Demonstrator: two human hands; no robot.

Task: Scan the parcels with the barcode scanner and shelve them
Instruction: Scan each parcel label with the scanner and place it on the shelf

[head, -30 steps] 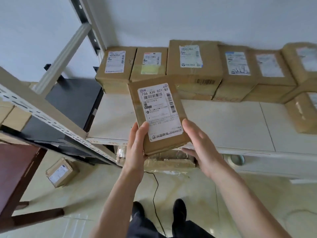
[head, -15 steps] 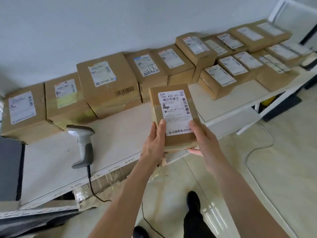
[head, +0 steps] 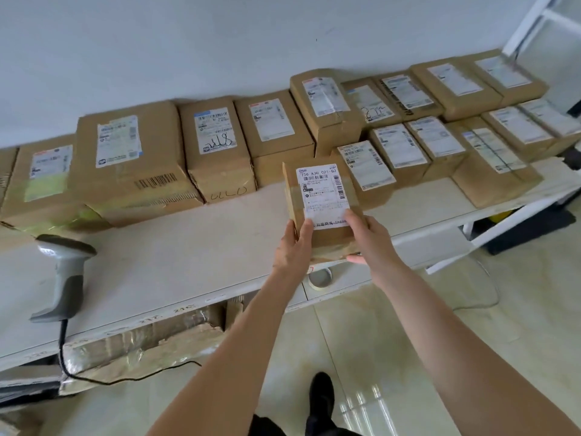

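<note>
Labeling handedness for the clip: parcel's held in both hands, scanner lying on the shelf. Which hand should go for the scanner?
Left, probably. The barcode scanner lies on the shelf far to the left of the parcel, on the left hand's side. The right hand would have to cross over; it can keep the parcel.

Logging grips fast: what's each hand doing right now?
Left hand: closed on the small brown cardboard parcel.
Right hand: closed on the same parcel.

leftmost parcel (head: 6, 174): cut by frame edge; held parcel (head: 320, 202): lower label print blurred, unreadable
</note>
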